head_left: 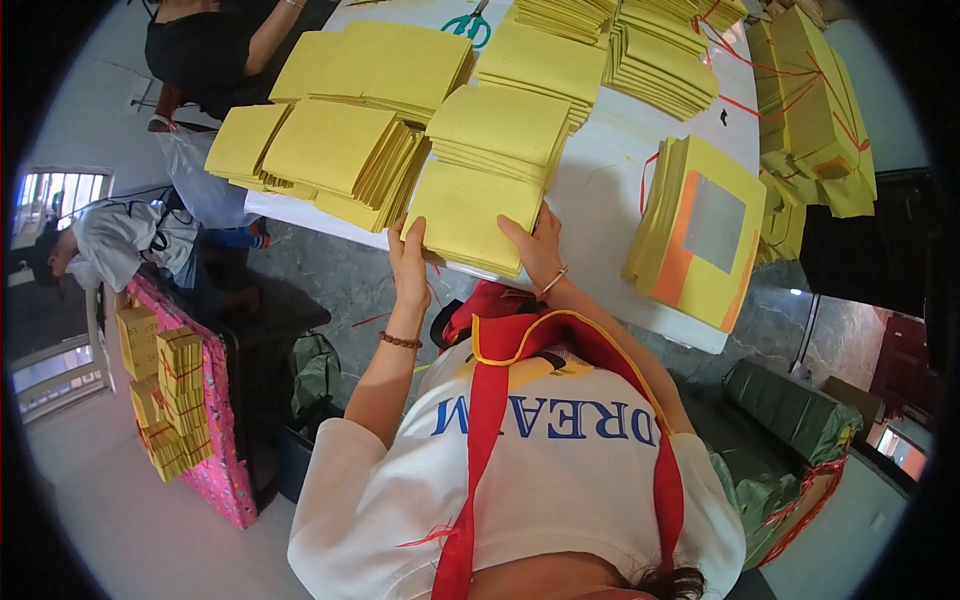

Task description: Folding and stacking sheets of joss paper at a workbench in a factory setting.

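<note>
At the table's near edge, a stack of yellow paper sheets (468,215) lies between my hands. My left hand (408,258) grips its left side, thumb near the top and fingers along the edge. On the opposite side my right hand (537,245) holds the stack, thumb resting on the top sheet and fingers behind the edge. Directly behind it sits another yellow stack (500,125), its layers slightly fanned. A fanned yellow stack (330,150) stands to the left of my left hand.
Teal-handled scissors (468,28) lie at the back of the white table (610,225). To the right is a yellow stack with an orange band and silver square (715,215). Tied yellow bundles (815,100) stand beyond the right edge. Two other people are at the left; more bundles (180,370) rest on a pink cloth.
</note>
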The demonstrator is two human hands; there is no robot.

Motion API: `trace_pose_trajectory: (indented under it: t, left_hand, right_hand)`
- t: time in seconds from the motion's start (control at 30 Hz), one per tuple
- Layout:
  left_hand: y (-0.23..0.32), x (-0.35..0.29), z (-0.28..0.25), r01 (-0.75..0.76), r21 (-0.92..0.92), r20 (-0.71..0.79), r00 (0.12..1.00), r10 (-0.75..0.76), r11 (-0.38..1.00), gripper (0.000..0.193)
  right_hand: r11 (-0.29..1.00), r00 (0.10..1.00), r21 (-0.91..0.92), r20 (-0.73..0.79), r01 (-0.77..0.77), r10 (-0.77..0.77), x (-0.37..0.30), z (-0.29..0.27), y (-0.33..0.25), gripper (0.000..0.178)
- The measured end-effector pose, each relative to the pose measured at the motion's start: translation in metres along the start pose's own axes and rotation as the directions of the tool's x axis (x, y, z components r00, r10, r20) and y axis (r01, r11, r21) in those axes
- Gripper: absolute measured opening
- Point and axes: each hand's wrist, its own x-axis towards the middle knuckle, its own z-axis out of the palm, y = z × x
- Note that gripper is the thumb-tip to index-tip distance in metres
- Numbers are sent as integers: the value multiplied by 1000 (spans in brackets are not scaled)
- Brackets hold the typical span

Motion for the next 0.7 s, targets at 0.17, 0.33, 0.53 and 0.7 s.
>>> trace_pose_trajectory:
  t: [0.17,0.33,0.53,0.7]
  left_hand:
    - [-4,-13,-8,-124,-1,-154,980,123,992,57]
    - [11,-70,-2,-393,318,-95,892,441,863,43]
    - [28,-87,88,-712,149,416,675,609,687,26]
    - [39,-103,187,-948,-42,837,140,529,317,33]
  right_hand:
    - [976,978,175,184,-132,100,-4,-18,-11,82]
    - [858,929,361,198,-364,312,-34,-55,-37,79]
    - [856,827,417,562,-305,22,-87,-164,-102,50]
    - [931,969,326,127,163,-214,-77,-271,-102,21]
